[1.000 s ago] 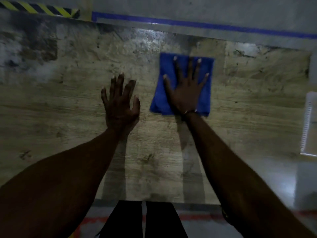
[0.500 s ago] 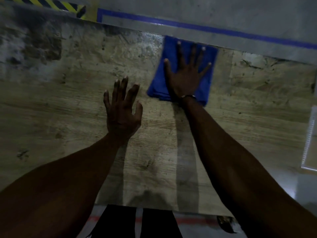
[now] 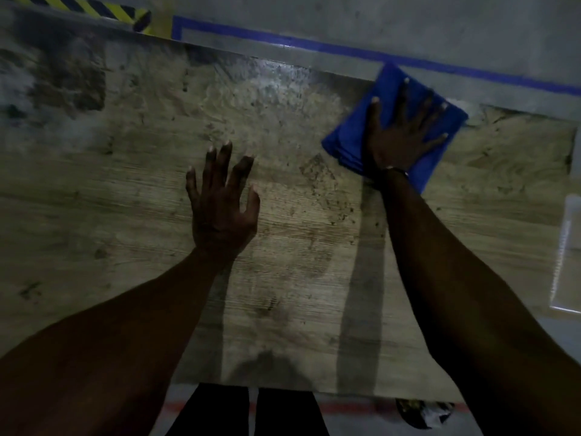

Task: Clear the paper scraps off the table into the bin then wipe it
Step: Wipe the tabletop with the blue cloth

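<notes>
**Cloth swept to the far right edge**

Rightward and farther out is where the cloth has gone since the earlier frames: a second ago it lay near the middle of the table, and now its far corner overhangs the back edge, close to the blue tape line on the floor. The right hand has travelled with it and presses flat on top, fingers straight and spread wide, nothing curled round the fabric (the cloth is folded, its layers showing at the near left corner). A thin band sits at that wrist.

The left hand has barely shifted. It rests palm down on the bare wood left of centre, fingers straight and a little apart, holding nothing.

The tabletop is worn and blotched with dark marks. Yellow-and-black hazard tape shows at the top left, beyond the table. A pale, blurred object lies at the right edge of view.
</notes>
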`<act>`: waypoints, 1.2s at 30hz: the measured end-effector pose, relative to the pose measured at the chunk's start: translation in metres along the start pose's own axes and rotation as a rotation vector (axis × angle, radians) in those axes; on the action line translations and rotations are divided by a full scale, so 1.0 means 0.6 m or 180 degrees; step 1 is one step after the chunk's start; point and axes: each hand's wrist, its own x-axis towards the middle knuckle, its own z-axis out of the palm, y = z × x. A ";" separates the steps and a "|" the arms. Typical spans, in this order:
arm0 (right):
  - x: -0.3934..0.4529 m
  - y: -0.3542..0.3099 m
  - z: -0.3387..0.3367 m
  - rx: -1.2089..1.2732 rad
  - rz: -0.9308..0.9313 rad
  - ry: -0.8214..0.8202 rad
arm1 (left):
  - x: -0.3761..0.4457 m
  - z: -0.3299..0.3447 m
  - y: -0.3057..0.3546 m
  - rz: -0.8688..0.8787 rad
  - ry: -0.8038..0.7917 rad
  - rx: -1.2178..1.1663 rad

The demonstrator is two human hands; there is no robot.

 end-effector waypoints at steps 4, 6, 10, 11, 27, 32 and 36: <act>-0.037 -0.133 0.040 0.0038 -0.1075 -0.0166 | 0.003 0.002 0.003 0.0013 0.0052 0.0090; -0.081 -0.179 0.048 0.0160 -0.1492 -0.0202 | 0.003 0.003 0.002 0.0014 0.0096 0.0091; -0.089 -0.123 0.039 0.0150 -0.1818 -0.0269 | 0.001 0.004 -0.002 0.0047 0.0103 0.0084; -0.075 -0.086 0.033 0.0090 -0.1635 -0.0191 | 0.000 0.005 -0.003 0.0052 0.0102 0.0083; -0.204 0.034 -0.004 -0.0082 -0.1825 -0.0461 | 0.003 0.006 -0.007 0.0080 0.0041 0.0226; -0.077 0.074 -0.020 -0.0047 -0.0747 -0.0150 | -0.004 0.004 -0.003 0.0112 0.0108 0.0152; -0.130 0.048 -0.012 -0.0192 -0.0727 -0.0017 | -0.003 0.006 -0.002 0.0090 0.0099 0.0178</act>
